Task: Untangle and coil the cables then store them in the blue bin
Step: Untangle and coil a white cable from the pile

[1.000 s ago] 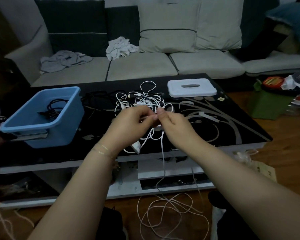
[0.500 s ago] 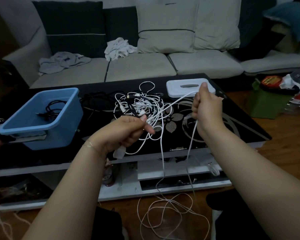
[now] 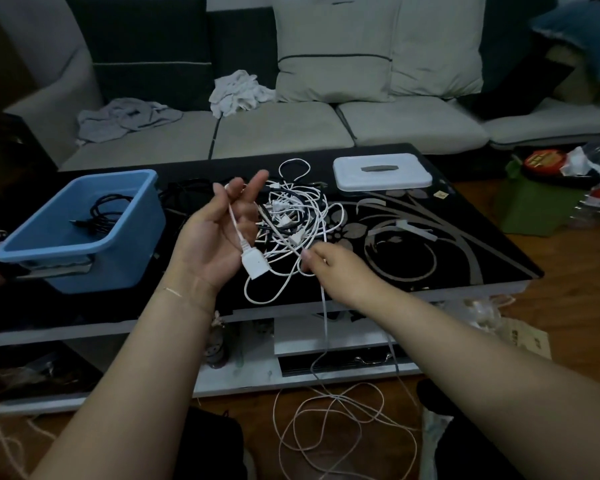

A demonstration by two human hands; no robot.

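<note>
A white cable [image 3: 238, 233] with a block plug runs across the upturned left hand [image 3: 219, 237], fingers loosely spread; the right hand [image 3: 329, 268] pinches its strand beside the tangle [image 3: 291, 216] mid-table. At nine o'clock, the blue bin [image 3: 84, 244] holds a coiled black cable [image 3: 104, 213].

Dim room: grey sofa [image 3: 291, 129] behind black table [image 3: 465, 258]

Black table [image 3: 465, 258]: blue bin [image 3: 84, 237], white cable tangle [image 3: 291, 216], black cables [image 3: 187, 195], white lid [image 3: 381, 171].

No text, label or number is legible anywhere in view.
</note>
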